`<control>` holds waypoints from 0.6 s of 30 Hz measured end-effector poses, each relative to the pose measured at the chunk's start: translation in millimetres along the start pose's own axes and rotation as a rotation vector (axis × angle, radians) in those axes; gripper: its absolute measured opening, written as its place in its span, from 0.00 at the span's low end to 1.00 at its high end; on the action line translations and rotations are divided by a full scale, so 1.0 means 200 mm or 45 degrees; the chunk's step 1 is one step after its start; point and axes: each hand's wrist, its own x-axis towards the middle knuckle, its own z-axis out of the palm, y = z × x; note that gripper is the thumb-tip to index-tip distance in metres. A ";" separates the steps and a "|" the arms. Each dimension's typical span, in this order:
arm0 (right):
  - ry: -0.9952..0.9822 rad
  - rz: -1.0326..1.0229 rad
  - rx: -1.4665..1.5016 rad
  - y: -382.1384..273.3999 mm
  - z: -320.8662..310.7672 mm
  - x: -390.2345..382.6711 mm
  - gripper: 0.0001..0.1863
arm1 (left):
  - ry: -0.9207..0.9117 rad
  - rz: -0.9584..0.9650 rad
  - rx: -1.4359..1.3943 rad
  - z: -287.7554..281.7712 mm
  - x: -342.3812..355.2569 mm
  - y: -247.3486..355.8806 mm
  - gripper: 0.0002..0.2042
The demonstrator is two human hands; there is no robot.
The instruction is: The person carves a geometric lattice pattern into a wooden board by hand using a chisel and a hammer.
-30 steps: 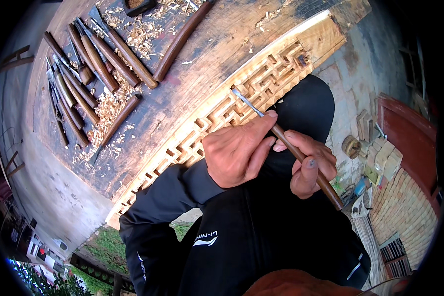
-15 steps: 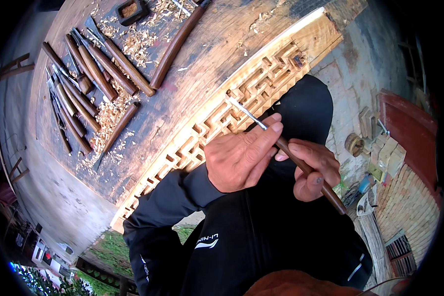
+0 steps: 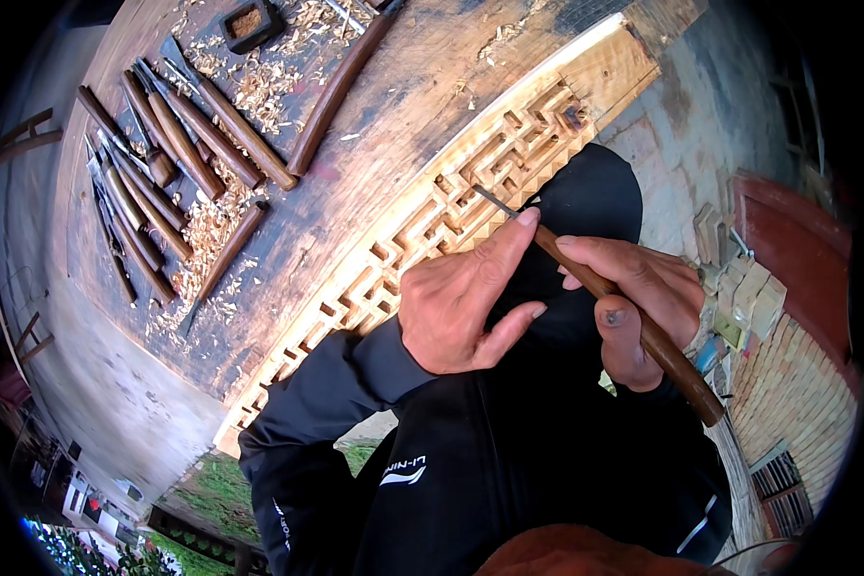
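A wood chisel (image 3: 600,285) with a brown handle and thin metal blade slants across the middle. My right hand (image 3: 643,298) grips its handle, the thumb along the near side. The blade's tip rests at the carved fretwork of a long pale wooden board (image 3: 394,245). My left hand (image 3: 461,302) lies over the board's near edge, its index finger stretched out to touch the chisel by the foot of the blade. The left thumb stands apart from the tool. Some of the left hand's other fingers are hidden beneath it.
Several wood-handled chisels (image 3: 192,134) lie on the worn workbench (image 3: 355,173) among wood shavings (image 3: 216,226). A single tool (image 3: 226,264) lies nearer, and a longer handle (image 3: 346,91) sits further off. A dark square box (image 3: 250,24) stands at the back. Bricks (image 3: 749,293) are stacked at right.
The chisel has shifted right, its tip moving a little along the carving, and its blade now looks narrower. My right hand went right with it. My left thumb has come away from the chisel.
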 end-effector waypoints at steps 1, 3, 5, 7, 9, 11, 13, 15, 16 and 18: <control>0.000 0.018 -0.012 -0.01 0.01 0.01 0.21 | -0.001 -0.030 -0.007 0.00 -0.01 0.00 0.42; 0.003 0.042 -0.027 -0.02 0.03 0.04 0.19 | 0.001 -0.075 -0.010 0.00 -0.02 0.01 0.42; 0.014 0.049 -0.029 -0.03 0.04 0.05 0.18 | 0.003 -0.103 -0.009 -0.01 -0.01 0.01 0.43; 0.031 0.041 -0.021 -0.02 0.05 0.05 0.18 | 0.026 -0.084 -0.011 0.00 -0.01 0.01 0.43; 0.059 0.032 -0.009 -0.01 0.06 0.03 0.18 | 0.047 -0.071 -0.013 0.01 -0.01 0.00 0.42; 0.114 0.010 0.013 0.01 0.08 -0.02 0.18 | 0.053 -0.062 -0.021 0.02 0.00 -0.01 0.41; 0.184 -0.034 0.048 0.05 0.12 -0.07 0.18 | 0.027 -0.089 -0.011 0.02 -0.01 -0.01 0.39; 0.221 -0.042 0.091 0.08 0.14 -0.11 0.18 | 0.014 -0.101 0.005 0.02 -0.02 -0.01 0.38; 0.220 -0.030 0.114 0.08 0.14 -0.12 0.18 | 0.017 -0.099 0.014 0.02 0.00 0.00 0.37; 0.217 -0.058 0.104 0.11 0.15 -0.15 0.21 | 0.007 -0.112 0.021 0.01 0.01 0.01 0.36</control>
